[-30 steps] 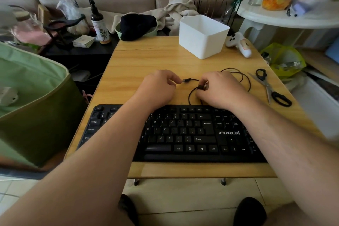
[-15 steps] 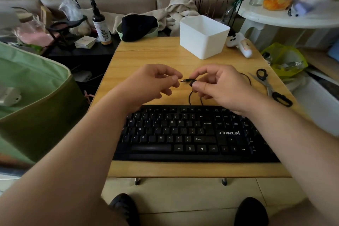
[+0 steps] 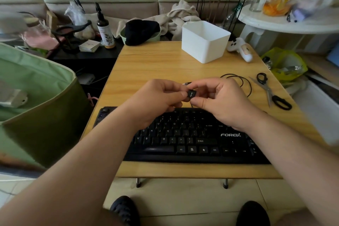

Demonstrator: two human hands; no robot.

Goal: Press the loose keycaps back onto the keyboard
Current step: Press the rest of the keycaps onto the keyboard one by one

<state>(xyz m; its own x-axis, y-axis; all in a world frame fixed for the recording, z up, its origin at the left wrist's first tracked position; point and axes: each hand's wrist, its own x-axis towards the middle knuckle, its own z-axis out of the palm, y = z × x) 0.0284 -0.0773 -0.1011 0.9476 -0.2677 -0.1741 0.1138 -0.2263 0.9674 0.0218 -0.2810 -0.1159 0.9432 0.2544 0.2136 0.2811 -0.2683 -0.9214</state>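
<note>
A black keyboard [image 3: 192, 139] marked FOREV lies along the near edge of the wooden table [image 3: 146, 64]. Above its far edge I hold a small black keycap [image 3: 191, 94] with a white mark, face toward me. My left hand [image 3: 161, 97] pinches it from the left with thumb and fingers. From the right, my right hand [image 3: 222, 101] pinches it between thumb and forefinger. My forearms hide the keyboard's left part and its right end.
A thin black cable [image 3: 242, 82] loops on the table behind my right hand. Scissors [image 3: 269, 90] lie at the right edge. A white box [image 3: 205, 42] and a white controller [image 3: 240, 49] stand at the back. A green bag [image 3: 36, 97] sits left of the table.
Both hands rose from the table behind the keyboard and drew together. The keycap, earlier pinched in my right fingers, is now held by both hands and turned face up.
</note>
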